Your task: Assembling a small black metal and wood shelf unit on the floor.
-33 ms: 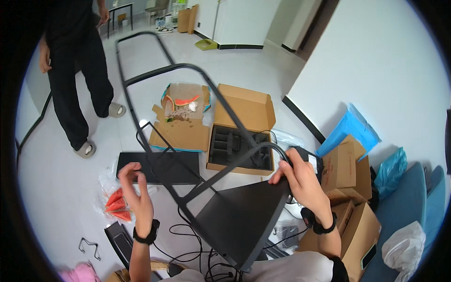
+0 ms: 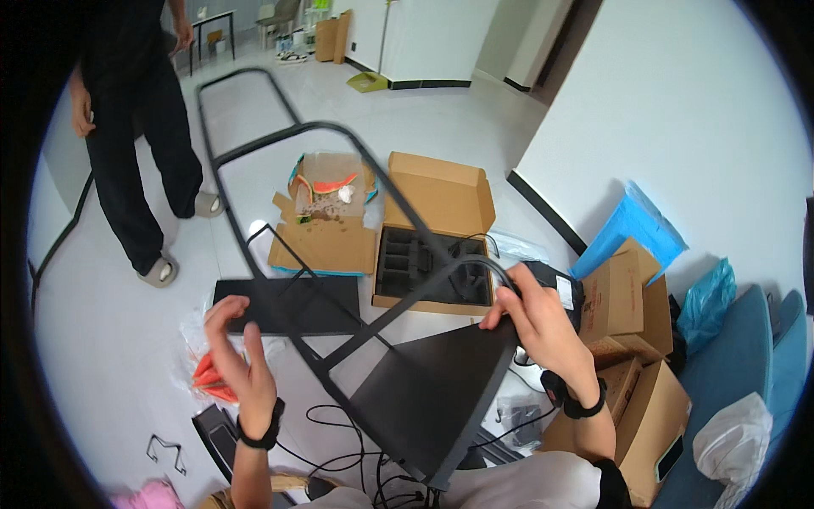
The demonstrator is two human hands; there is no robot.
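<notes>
A black tubular metal frame point(image 2: 356, 140) with a flat black shelf panel point(image 2: 432, 386) stretches slantwise from my lap toward the far left. My right hand point(image 2: 543, 318) is closed around the frame's curved corner, beside the panel's upper edge. My left hand point(image 2: 243, 360) is raised left of the frame, apart from it, with fingers spread and nothing in them. Another black panel point(image 2: 331, 305) lies on the floor beyond, with a thin black wire stand point(image 2: 284, 242) showing near it. Black cables point(image 2: 352, 424) run beneath the frame.
An open cardboard box with dark foam point(image 2: 424, 280) and a flattened carton with melon rinds point(image 2: 326, 246) lie ahead. More cardboard boxes point(image 2: 623, 297) and a blue chair point(image 2: 729, 356) stand to the right. Someone in dark trousers point(image 2: 127, 170) stands at the far left.
The far end of the frame has shifted slightly left and down. My left hand has moved a little, still free of the frame. My right hand keeps its hold.
</notes>
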